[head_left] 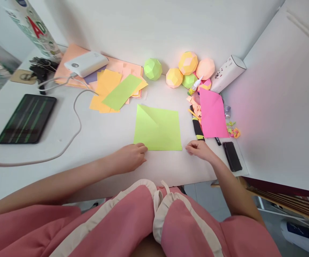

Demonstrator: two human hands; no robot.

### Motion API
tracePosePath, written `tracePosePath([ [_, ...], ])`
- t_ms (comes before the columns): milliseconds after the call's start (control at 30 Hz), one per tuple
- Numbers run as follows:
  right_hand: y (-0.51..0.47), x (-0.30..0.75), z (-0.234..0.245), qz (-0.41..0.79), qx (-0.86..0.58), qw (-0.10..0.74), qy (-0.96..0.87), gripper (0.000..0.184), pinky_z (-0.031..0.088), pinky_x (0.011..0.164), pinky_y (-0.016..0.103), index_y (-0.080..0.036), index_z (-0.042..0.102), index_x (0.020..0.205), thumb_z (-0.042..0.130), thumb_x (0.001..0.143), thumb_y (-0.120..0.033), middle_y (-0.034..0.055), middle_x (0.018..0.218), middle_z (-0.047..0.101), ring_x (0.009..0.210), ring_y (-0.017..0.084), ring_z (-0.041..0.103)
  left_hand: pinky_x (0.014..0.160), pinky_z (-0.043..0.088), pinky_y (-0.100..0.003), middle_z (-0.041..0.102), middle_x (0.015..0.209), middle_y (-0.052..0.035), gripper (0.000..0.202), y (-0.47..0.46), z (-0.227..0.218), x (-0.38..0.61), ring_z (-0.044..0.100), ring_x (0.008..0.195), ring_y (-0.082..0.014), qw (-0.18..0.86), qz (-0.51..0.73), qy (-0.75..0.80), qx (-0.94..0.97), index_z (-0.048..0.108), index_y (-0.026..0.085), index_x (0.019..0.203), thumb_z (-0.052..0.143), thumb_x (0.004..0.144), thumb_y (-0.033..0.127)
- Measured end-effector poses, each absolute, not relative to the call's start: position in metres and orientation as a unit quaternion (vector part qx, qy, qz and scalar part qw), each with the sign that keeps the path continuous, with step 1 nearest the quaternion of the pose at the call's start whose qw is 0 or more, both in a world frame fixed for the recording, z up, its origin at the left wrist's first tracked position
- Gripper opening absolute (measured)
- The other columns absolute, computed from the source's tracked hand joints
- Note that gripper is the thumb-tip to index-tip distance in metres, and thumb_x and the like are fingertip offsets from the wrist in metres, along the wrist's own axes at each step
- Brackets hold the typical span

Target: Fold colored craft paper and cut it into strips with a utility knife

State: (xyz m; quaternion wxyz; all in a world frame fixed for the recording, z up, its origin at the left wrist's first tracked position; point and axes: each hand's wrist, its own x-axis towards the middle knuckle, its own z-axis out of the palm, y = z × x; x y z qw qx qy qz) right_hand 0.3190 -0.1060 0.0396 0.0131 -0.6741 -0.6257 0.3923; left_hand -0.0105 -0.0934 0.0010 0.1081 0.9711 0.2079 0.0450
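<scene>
A light green sheet of paper (162, 130) lies on the white desk in front of me, with a diagonal crease running from its upper left corner. My left hand (133, 155) rests at the sheet's lower left corner, its fingers curled and closed on the edge. Just off the lower right corner is my right hand (199, 150), fingers drawn together, with nothing visible in them. Beyond it lies a black and yellow-green cutter (197, 128), partly under a pink sheet of paper (213, 116).
Folded paper balls (188, 63), a glue bottle (194, 86) and a white box (228, 74) stand at the back. To the left are stacked coloured papers (109, 85), a power bank (86, 64), its cable (78, 128) and a tablet (27, 119). A phone (232, 156) lies right.
</scene>
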Motion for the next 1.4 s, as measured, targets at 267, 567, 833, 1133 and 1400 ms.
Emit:
tracePosePath([
  [267, -0.101, 0.233, 0.003, 0.172, -0.306, 0.107, -0.93, 0.029, 0.049, 0.078, 0.033, -0.017, 0.062, 0.11, 0.037, 0.096, -0.021, 0.012, 0.104, 0.064, 0.093, 0.019, 0.057, 0.087, 0.052, -0.041, 0.068, 0.107, -0.0117, 0.026, -0.091, -0.017, -0.069, 0.059, 0.108, -0.025, 0.084, 0.275, 0.243, 0.926, 0.065, 0.015, 0.104, 0.042, 0.092, 0.011],
  [567, -0.077, 0.181, -0.005, 0.03, -0.259, -0.103, -0.96, 0.032, 0.025, 0.054, 0.026, -0.024, 0.054, 0.123, 0.035, 0.097, -0.026, 0.0052, 0.088, 0.055, 0.065, 0.015, 0.042, 0.09, 0.05, -0.039, 0.067, 0.104, -0.0108, 0.024, -0.088, -0.024, -0.062, 0.058, 0.108, -0.0228, 0.07, 0.23, 0.23, 0.943, 0.065, 0.015, 0.096, 0.042, 0.092, 0.008],
  [833, -0.072, 0.174, -0.004, 0.037, -0.264, -0.146, -0.953, 0.04, 0.021, 0.053, 0.027, -0.031, 0.045, 0.134, 0.03, 0.098, -0.023, 0.0032, 0.085, 0.056, 0.058, 0.014, 0.039, 0.083, 0.049, -0.037, 0.064, 0.091, -0.0092, 0.03, -0.093, -0.023, -0.055, 0.057, 0.098, -0.021, 0.015, 0.209, 0.238, 0.948, 0.062, 0.015, 0.075, 0.039, 0.093, 0.006],
  [1133, -0.078, 0.196, 0.009, 0.053, -0.3, -0.194, -0.933, 0.041, 0.024, 0.055, 0.027, -0.034, 0.046, 0.135, 0.037, 0.096, -0.024, 0.0046, 0.085, 0.061, 0.061, 0.016, 0.047, 0.079, 0.047, -0.038, 0.058, 0.082, -0.0078, 0.03, -0.101, -0.022, -0.049, 0.054, 0.089, -0.021, 0.028, 0.189, 0.277, 0.942, 0.055, 0.017, 0.067, 0.04, 0.09, 0.003],
  [1400, -0.095, 0.249, 0.011, 0.048, -0.346, -0.201, -0.915, 0.038, 0.025, 0.055, 0.026, -0.033, 0.048, 0.134, 0.037, 0.098, -0.026, 0.0053, 0.085, 0.061, 0.065, 0.015, 0.049, 0.084, 0.051, -0.043, 0.062, 0.086, -0.0087, 0.03, -0.101, -0.024, -0.049, 0.059, 0.094, -0.0215, 0.074, 0.223, 0.265, 0.935, 0.054, 0.019, 0.067, 0.04, 0.09, 0.006],
])
